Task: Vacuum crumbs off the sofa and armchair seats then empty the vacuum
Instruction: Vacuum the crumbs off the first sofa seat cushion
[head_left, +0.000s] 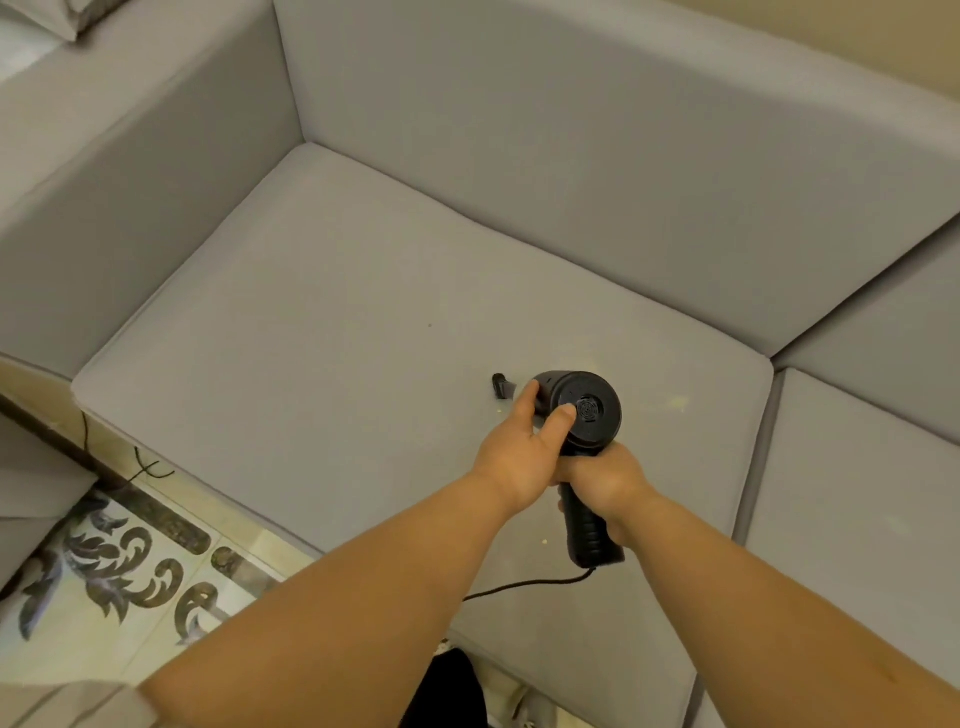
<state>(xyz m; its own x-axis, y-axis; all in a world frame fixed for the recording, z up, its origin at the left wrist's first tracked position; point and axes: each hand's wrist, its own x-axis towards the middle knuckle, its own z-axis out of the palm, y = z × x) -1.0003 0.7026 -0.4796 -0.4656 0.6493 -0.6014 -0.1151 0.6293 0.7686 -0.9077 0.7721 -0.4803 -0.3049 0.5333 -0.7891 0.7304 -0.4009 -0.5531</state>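
A black handheld vacuum (587, 410) points down at the grey sofa seat cushion (322, 338), its nozzle tip (500, 386) touching the fabric. My right hand (605, 486) grips the vacuum's handle from the right. My left hand (519, 449) rests on the round motor body, thumb on the rear vent, fingers along its left side. Pale crumbs (675, 402) lie on the cushion just right of the vacuum, and a few specks sit near the front edge. A black cord (524, 587) trails from the handle's base across the seat.
The sofa's left armrest (104, 218) and backrest (571, 156) wall in the seat. A second seat cushion (857, 519) adjoins on the right. Patterned floor tiles (130, 561) and a thin black cable (150, 467) lie at the lower left.
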